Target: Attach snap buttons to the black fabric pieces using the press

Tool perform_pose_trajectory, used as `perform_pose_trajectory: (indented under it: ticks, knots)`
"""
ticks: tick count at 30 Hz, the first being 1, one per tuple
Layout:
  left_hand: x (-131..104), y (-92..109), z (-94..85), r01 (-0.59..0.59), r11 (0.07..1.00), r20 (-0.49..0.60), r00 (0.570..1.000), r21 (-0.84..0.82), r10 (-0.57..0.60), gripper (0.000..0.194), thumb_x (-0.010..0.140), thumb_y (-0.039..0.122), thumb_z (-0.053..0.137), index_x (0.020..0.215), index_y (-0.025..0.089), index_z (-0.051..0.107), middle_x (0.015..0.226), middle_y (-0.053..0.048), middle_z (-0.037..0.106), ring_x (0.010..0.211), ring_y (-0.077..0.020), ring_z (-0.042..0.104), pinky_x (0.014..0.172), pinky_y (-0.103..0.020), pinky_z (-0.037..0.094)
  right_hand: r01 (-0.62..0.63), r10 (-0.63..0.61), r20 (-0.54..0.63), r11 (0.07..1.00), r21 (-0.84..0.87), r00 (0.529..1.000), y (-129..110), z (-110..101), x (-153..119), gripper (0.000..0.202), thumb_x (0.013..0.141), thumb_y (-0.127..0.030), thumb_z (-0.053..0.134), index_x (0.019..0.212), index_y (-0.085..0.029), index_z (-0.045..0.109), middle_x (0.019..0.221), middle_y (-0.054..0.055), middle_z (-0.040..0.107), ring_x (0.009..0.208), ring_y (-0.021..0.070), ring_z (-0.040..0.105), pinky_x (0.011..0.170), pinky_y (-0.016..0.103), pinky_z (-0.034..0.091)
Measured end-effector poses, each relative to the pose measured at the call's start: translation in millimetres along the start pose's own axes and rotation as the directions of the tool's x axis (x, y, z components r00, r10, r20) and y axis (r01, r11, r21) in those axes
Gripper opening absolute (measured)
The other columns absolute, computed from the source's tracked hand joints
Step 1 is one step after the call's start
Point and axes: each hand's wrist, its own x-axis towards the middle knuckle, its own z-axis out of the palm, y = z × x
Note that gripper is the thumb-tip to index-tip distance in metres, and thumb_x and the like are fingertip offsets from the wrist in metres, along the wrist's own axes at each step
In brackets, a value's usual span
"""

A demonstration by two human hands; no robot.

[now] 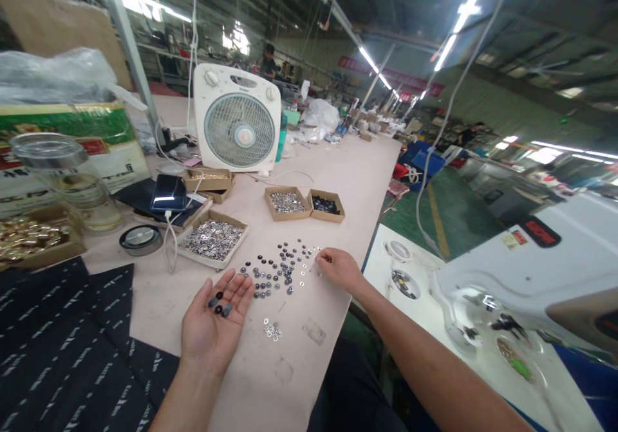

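Note:
Palm up, my left hand [212, 322] holds several dark round snap buttons [219, 309] in its slightly cupped palm, with the fingers extended. My right hand [338, 267] has its fingers pinched together at the right side of the scattered pieces; what is between the fingertips is hidden. Loose dark snap buttons [288, 270] lie spread on the table between the two hands. Small silver metal pieces [302, 273] lie close to my right fingertips. A little heap of silver rings [272, 329] sits nearer to me, right of my left hand.
Boxes of silver parts [212, 239] and black parts [326, 205] stand beyond the buttons. A white fan [237, 120] is behind them. Printed black fabric [72, 348], a tape roll [141, 239] and a glass jar [82, 187] are left. A white machine [531, 258] stands right, past the table edge.

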Motion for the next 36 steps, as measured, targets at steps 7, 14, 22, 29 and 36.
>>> perform_pose_trajectory:
  ticks: [7,14,22,29,36]
  knots:
    - [-1,-1,-0.3,-0.012,1.000,-0.003,1.000,0.012,0.012,0.027,0.089,0.022,0.050,0.100,0.006,0.067,0.092,-0.016,0.068,0.092,-0.0245,0.068,0.083,-0.042,0.059,0.055,-0.056,0.004,0.988,0.144,0.998,16,9,-24,0.012,0.080,-0.024,0.061,0.084,-0.020,0.072,0.085,0.002,0.068,0.077,0.0156,0.059,0.073,0.026,0.042]
    - [-2,-1,1.3,-0.019,1.000,-0.006,1.000,0.021,0.019,0.026,0.089,0.022,0.049,0.099,0.006,0.067,0.090,-0.015,0.068,0.091,-0.0238,0.068,0.082,-0.042,0.060,0.099,-0.095,-0.061,0.992,0.075,0.994,14,21,-23,0.010,0.081,-0.020,0.060,0.079,-0.020,0.070,0.080,0.001,0.065,0.075,0.0143,0.057,0.072,0.026,0.041]
    - [-1,-1,-1.1,-0.019,0.999,0.007,1.000,0.026,0.019,0.026,0.089,0.023,0.050,0.099,0.006,0.067,0.091,-0.015,0.068,0.093,-0.0246,0.068,0.083,-0.043,0.059,0.109,-0.102,-0.163,0.993,0.034,0.981,-2,32,-40,0.014,0.088,-0.024,0.056,0.086,-0.023,0.070,0.088,0.001,0.066,0.082,0.0150,0.059,0.077,0.026,0.042]
    - [-3,-1,2.4,-0.008,1.000,-0.009,1.000,0.016,0.008,0.027,0.089,0.023,0.048,0.097,0.006,0.067,0.090,-0.015,0.068,0.090,-0.0241,0.069,0.081,-0.041,0.060,0.191,-0.177,-0.173,0.979,0.067,0.969,0,31,-58,0.016,0.089,-0.021,0.055,0.092,-0.023,0.071,0.095,0.003,0.067,0.093,0.0179,0.058,0.088,0.030,0.043]
    - [-1,-1,-0.7,-0.014,1.000,0.012,1.000,0.026,0.014,0.026,0.089,0.022,0.049,0.099,0.006,0.067,0.091,-0.015,0.068,0.092,-0.0242,0.068,0.082,-0.042,0.060,0.083,-0.059,-0.161,0.985,0.149,0.985,4,31,-47,0.011,0.083,-0.020,0.058,0.087,-0.021,0.068,0.090,0.002,0.065,0.078,0.0144,0.059,0.079,0.028,0.045]
